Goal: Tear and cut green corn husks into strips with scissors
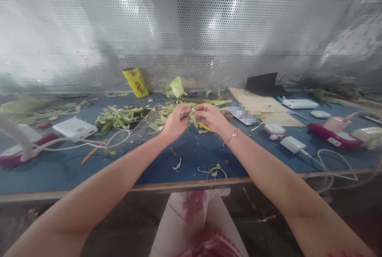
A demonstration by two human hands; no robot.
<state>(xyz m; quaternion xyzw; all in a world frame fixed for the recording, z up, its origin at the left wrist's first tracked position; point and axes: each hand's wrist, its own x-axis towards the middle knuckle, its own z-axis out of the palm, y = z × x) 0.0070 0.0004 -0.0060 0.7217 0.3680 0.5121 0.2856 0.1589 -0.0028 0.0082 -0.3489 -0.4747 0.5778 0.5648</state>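
Observation:
My left hand (176,121) and my right hand (211,117) meet over the middle of the blue table. Their fingertips pinch a small pale green plant piece (192,118) between them; its kind is too small to make out. Below the right fingers shows a thin yellow object (204,127), and I cannot tell whether that hand holds it. Around and behind the hands lie green plant scraps (156,125). Long green stalks (213,102) stretch just behind the right hand. A heap of green strips (119,118) rests to the left, partly over a dark flat object (142,121).
A tilted yellow container (135,82) stands at the back by the perforated metal panel (191,38). White boxy devices (75,128), cables and purple-edged power strips (334,137) occupy both sides. Brown cardboard (256,100) lies back right. Thin peelings (213,172) lie near the front edge.

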